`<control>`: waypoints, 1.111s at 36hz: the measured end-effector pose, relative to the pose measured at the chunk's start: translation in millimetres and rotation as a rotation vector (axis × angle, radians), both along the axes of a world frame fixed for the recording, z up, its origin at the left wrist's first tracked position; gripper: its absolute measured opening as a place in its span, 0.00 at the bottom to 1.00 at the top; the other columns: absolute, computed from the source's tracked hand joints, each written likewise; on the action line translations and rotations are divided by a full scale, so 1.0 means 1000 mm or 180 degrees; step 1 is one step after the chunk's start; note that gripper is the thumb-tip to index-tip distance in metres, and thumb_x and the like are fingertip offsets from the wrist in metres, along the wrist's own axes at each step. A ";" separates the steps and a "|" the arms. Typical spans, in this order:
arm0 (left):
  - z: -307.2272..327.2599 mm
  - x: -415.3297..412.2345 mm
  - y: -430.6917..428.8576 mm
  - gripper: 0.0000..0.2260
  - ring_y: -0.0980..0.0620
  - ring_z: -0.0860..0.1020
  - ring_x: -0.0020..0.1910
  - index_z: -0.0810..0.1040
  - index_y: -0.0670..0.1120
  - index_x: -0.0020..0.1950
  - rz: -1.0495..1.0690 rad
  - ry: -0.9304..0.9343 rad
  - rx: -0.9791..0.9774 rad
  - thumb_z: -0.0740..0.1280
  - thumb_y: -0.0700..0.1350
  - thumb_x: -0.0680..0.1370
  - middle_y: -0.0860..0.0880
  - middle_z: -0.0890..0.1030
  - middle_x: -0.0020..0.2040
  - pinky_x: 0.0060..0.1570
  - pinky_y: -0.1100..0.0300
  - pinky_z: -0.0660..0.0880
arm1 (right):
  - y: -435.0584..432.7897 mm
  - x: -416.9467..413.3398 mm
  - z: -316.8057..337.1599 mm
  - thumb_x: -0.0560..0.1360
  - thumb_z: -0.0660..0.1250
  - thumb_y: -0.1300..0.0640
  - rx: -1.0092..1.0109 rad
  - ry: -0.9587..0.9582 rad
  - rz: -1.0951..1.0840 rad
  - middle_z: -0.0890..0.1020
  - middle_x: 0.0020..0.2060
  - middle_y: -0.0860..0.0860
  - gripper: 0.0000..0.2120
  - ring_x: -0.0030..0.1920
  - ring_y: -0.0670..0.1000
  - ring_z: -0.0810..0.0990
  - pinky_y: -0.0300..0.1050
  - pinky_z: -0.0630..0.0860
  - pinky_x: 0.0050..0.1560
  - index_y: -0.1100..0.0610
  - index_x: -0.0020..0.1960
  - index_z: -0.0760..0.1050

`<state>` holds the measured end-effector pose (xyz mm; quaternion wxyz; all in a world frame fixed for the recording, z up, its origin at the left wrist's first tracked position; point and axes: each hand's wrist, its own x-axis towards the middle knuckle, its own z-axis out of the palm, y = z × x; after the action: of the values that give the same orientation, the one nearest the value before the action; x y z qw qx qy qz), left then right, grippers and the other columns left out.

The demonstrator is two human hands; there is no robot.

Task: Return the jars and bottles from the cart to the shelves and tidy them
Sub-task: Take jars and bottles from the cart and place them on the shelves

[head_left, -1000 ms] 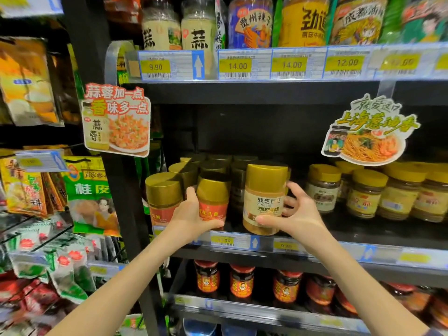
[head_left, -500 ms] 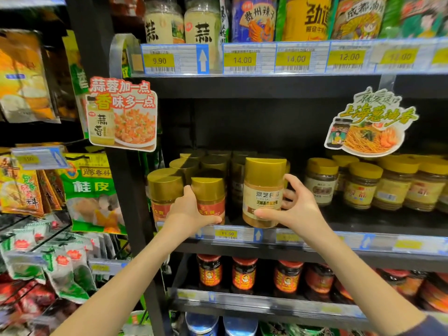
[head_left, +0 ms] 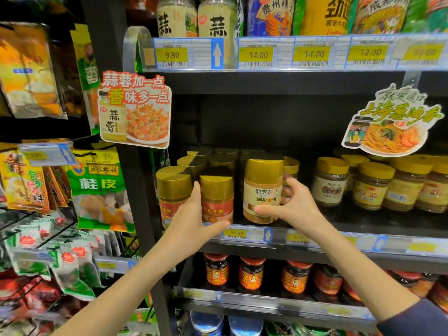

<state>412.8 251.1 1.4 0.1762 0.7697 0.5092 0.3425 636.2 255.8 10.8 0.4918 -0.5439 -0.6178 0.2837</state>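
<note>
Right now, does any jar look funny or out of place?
Nothing spilled or broken. The cream-label jar in the right hand stands out: its label differs from the red-label jars beside it.

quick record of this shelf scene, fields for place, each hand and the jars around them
place: middle shelf of a shop rack
left hand: grips the red-label jar, gold lid
right hand: grips the cream-label jar, gold lid
pose: both jars upright, side by side in the front row
to the right: yellow-lid jars
shelf below: red-lid jars
</note>
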 end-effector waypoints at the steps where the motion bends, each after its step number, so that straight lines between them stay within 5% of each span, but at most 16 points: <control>1: 0.000 -0.004 -0.006 0.46 0.66 0.56 0.63 0.40 0.47 0.77 -0.0045 0.0116 0.0030 0.70 0.53 0.72 0.60 0.59 0.69 0.64 0.67 0.58 | 0.002 0.000 0.000 0.57 0.81 0.56 -0.0016 -0.0041 0.0001 0.77 0.61 0.52 0.47 0.57 0.49 0.79 0.46 0.79 0.52 0.53 0.71 0.62; 6: -0.009 -0.032 -0.027 0.39 0.66 0.49 0.71 0.39 0.51 0.76 -0.0315 0.1039 0.0119 0.63 0.55 0.76 0.64 0.46 0.69 0.68 0.69 0.50 | 0.011 0.000 -0.002 0.54 0.81 0.53 -0.0101 -0.0121 -0.0046 0.77 0.60 0.52 0.49 0.58 0.50 0.78 0.52 0.78 0.56 0.53 0.70 0.62; 10: -0.022 -0.048 -0.026 0.36 0.59 0.51 0.75 0.36 0.53 0.76 -0.0432 0.1509 -0.0014 0.60 0.53 0.79 0.58 0.44 0.76 0.73 0.60 0.55 | 0.016 -0.002 -0.004 0.54 0.82 0.52 -0.0072 -0.0211 -0.0037 0.78 0.59 0.51 0.49 0.58 0.51 0.78 0.55 0.77 0.58 0.53 0.69 0.62; 15: -0.026 -0.051 -0.023 0.36 0.56 0.49 0.76 0.35 0.52 0.76 -0.0448 0.1659 -0.0005 0.58 0.54 0.79 0.55 0.44 0.78 0.74 0.58 0.54 | 0.021 -0.006 -0.006 0.56 0.82 0.56 -0.0087 -0.0380 0.0056 0.79 0.56 0.50 0.45 0.56 0.49 0.79 0.52 0.78 0.57 0.53 0.67 0.63; 23: -0.023 -0.051 -0.024 0.35 0.54 0.47 0.76 0.34 0.51 0.75 -0.0423 0.1866 -0.0138 0.57 0.53 0.80 0.53 0.42 0.78 0.74 0.59 0.51 | 0.024 -0.008 -0.007 0.51 0.81 0.45 -0.0265 -0.0693 0.0164 0.77 0.59 0.50 0.51 0.58 0.49 0.78 0.53 0.77 0.58 0.53 0.68 0.60; 28: -0.020 -0.052 -0.024 0.35 0.55 0.47 0.76 0.35 0.51 0.75 -0.0456 0.1843 -0.0197 0.57 0.53 0.80 0.53 0.42 0.77 0.75 0.59 0.51 | 0.025 -0.009 -0.006 0.58 0.81 0.55 -0.0326 -0.0750 0.0163 0.76 0.59 0.51 0.46 0.59 0.50 0.77 0.46 0.76 0.58 0.56 0.68 0.60; 40: -0.019 -0.053 -0.022 0.35 0.57 0.48 0.76 0.37 0.51 0.76 -0.0504 0.1809 -0.0172 0.58 0.53 0.80 0.54 0.44 0.78 0.74 0.61 0.51 | 0.030 -0.014 -0.008 0.57 0.82 0.57 -0.0445 -0.0717 0.0217 0.77 0.59 0.53 0.44 0.60 0.53 0.76 0.51 0.76 0.60 0.55 0.66 0.62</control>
<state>359.4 229.3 -17.9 0.0731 0.8671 0.4854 0.0848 622.2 285.4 2.5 0.3704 -0.5840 -0.6659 0.2798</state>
